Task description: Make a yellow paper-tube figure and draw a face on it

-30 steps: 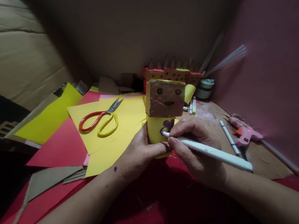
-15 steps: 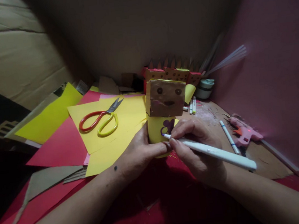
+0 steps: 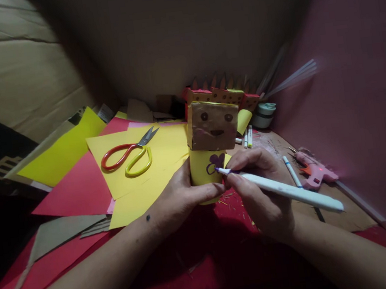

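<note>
A small paper figure (image 3: 211,154) is seen upright near the middle of the red paper-covered work surface (image 3: 201,265), built from a smooth yellow cylinder topped by a boxy brown cardboard head (image 3: 212,125) on which round eyes and a smile are drawn. A purple heart-like mark (image 3: 215,162) is shown on the cylinder's front. The cylinder is clasped from the side by the left hand (image 3: 181,197), its thumb laid across the lower front. A slim white marker (image 3: 283,191) is pinched in the closed fingers of the right hand (image 3: 260,190), with its purple tip set against the mark. Behind and to the left, flat yellow sheets (image 3: 134,180) are overlapped on red sheets (image 3: 75,189), and scissors (image 3: 131,154) with looped red and yellow handles are laid on the yellow paper. A jagged grey cardboard scrap (image 3: 59,233) is found nearer. To the right, another marker (image 3: 292,172) and a pink glue gun (image 3: 312,172) are laid on bare cardboard.
</note>
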A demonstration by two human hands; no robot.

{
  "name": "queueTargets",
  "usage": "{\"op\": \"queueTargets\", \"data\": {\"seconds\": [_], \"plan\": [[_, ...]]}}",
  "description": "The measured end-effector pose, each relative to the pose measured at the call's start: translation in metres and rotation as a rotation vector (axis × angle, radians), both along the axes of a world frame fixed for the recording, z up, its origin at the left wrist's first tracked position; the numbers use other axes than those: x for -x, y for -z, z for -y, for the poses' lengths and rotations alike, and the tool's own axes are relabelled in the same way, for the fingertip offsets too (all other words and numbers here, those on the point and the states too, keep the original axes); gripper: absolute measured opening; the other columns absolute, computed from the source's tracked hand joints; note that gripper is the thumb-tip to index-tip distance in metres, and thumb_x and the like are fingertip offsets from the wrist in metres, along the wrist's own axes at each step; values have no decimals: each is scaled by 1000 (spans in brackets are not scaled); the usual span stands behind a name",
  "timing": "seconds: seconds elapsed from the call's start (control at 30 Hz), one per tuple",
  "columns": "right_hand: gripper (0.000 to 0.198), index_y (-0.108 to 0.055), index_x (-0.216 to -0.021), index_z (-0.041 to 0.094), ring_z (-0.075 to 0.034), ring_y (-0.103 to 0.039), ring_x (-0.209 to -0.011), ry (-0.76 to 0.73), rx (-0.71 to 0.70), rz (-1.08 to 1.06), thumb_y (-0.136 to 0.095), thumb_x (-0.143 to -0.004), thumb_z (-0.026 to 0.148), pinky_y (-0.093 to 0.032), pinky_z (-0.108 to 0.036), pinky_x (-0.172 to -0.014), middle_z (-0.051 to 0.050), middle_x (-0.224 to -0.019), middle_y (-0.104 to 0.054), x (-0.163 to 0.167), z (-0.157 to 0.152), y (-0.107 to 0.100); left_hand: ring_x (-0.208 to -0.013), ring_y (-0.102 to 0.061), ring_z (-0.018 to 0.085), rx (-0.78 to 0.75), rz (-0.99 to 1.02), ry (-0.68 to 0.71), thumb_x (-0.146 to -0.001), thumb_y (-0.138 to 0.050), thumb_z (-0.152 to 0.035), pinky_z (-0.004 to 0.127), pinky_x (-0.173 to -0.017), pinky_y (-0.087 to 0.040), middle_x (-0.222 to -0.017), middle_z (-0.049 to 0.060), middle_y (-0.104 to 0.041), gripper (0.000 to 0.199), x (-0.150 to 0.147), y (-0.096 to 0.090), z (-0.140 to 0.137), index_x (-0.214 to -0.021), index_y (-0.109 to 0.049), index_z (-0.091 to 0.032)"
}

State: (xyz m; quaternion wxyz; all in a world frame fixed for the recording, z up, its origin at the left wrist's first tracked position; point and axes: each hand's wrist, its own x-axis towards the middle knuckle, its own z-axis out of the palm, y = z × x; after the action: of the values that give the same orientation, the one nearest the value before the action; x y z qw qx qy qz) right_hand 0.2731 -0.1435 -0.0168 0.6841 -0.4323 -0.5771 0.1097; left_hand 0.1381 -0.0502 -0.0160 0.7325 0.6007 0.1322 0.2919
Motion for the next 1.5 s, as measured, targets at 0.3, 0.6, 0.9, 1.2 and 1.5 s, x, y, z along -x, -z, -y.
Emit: {"op": "queueTargets", "data": {"seconds": [0.3,0.6,0.9,1.2,1.5], "plan": [[14,-62,-84,22,-15,-56,-74,4,-12,51,-64,-82,9,-43,-29,-61,0,-79,-60,1,0,-4,-83,-60,17,6,5,8,-76,-84,-21,26,-71,-50,-91,2,-69,31,-2,1,-1,-102,-67,-17],[14,-58,-85,23,-14,-56,-73,4,-1,157,-62,-84,10,-44,-31,-66,2,-78,-58,1,-1,-3,-87,-64,18,17,-9,-7,-73,-82,-17,26,-74,-53,-95,2,-72,39,0,4,-2,-108,-65,-17],[14,-58,-87,23,-13,-55,-69,28,15,203,-63,-84,10,-44,-29,-61,3,-78,-58,1,0,1,-82,-62,18,34,-25,2,-71,-83,-18,26,-69,-52,-89,2,-71,42,-1,4,-1,-108,-65,-16],[13,-57,-86,23,-12,-54,-68,43,-8,199,-63,-84,11,-45,-28,-60,3,-77,-57,1,-1,1,-85,-63,19,29,-20,9,-70,-84,-19,27,-71,-52,-93,4,-72,41,-2,3,-3,-107,-66,-15],[13,-57,-87,24,-12,-55,-68,54,5,235,-63,-85,13,-45,-27,-60,4,-78,-57,1,-1,-1,-85,-62,17,8,-9,11,-74,-81,-15,25,-73,-52,-93,1,-71,37,-1,4,-3,-107,-67,-17]]}}
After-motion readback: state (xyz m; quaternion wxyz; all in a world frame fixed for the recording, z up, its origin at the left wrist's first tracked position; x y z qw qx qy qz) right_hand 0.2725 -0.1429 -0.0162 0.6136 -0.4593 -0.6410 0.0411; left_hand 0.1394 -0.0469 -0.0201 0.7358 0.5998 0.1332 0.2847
